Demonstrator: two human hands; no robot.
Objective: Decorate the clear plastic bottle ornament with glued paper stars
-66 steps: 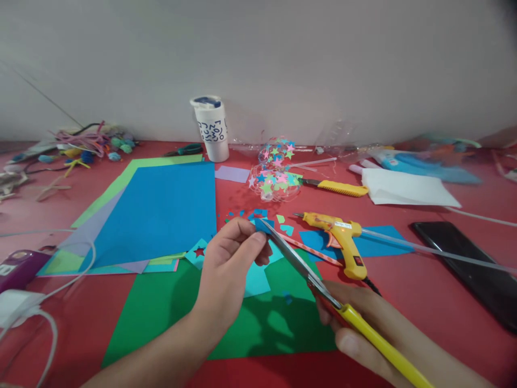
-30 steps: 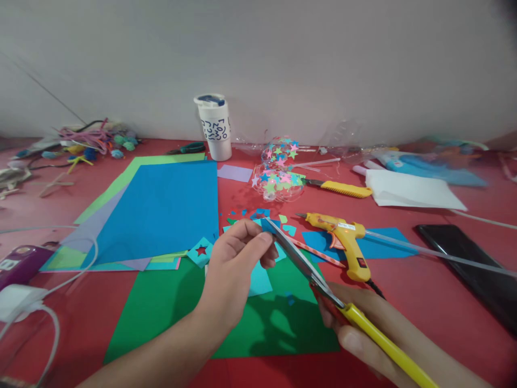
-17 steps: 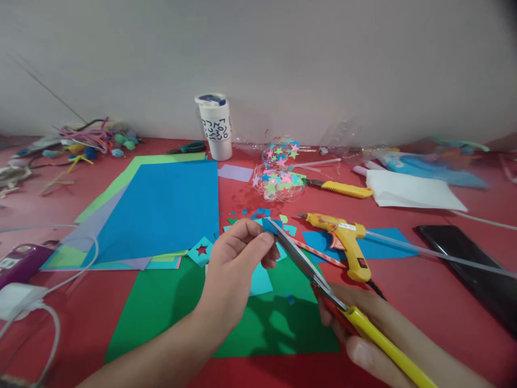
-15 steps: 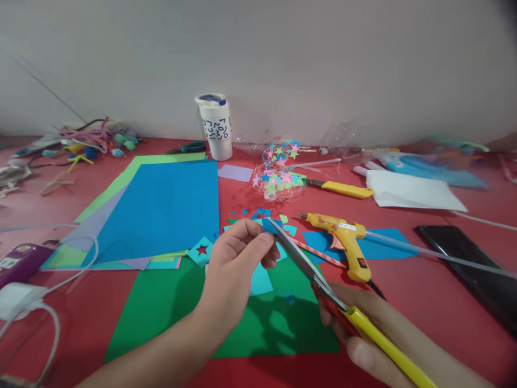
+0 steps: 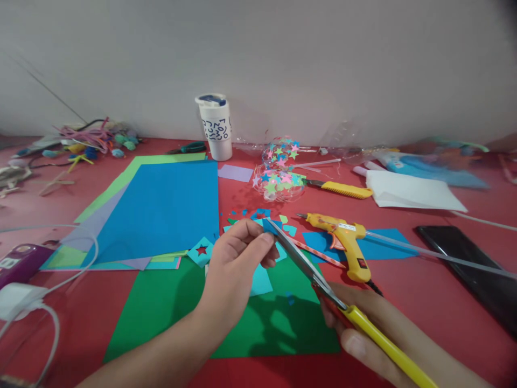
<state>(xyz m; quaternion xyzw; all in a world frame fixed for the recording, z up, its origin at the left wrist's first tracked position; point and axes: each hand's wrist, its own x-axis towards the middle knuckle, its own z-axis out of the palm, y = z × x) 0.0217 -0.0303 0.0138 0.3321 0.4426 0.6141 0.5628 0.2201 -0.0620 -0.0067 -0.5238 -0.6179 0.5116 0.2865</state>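
Between the thumb and fingers of my left hand point(image 5: 238, 264) is a small piece of blue paper point(image 5: 269, 226), mostly hidden by the fingertips. My right hand point(image 5: 363, 328) is closed around the handles of a pair of scissors point(image 5: 309, 267) with yellow and red grips. The blades point up and left, nearly together, and their tips meet the blue piece. Beneath both hands lies a green sheet point(image 5: 161, 318), with a light-blue paper piece point(image 5: 262, 281) on it. A turquoise square with a star-shaped hole point(image 5: 201, 251) rests beside my left wrist.
A yellow glue gun point(image 5: 343, 237) lies at the right near a black phone point(image 5: 464, 269). Farther back are a yellow utility knife point(image 5: 347, 189), clusters of paper stars point(image 5: 278, 180) and a white tumbler point(image 5: 217, 129). Stacked coloured sheets point(image 5: 161, 207) cover the left.
The scissor blades look slightly closer together, and my right thumb has shifted a little to the left. My left hand stays in place with the blue piece.
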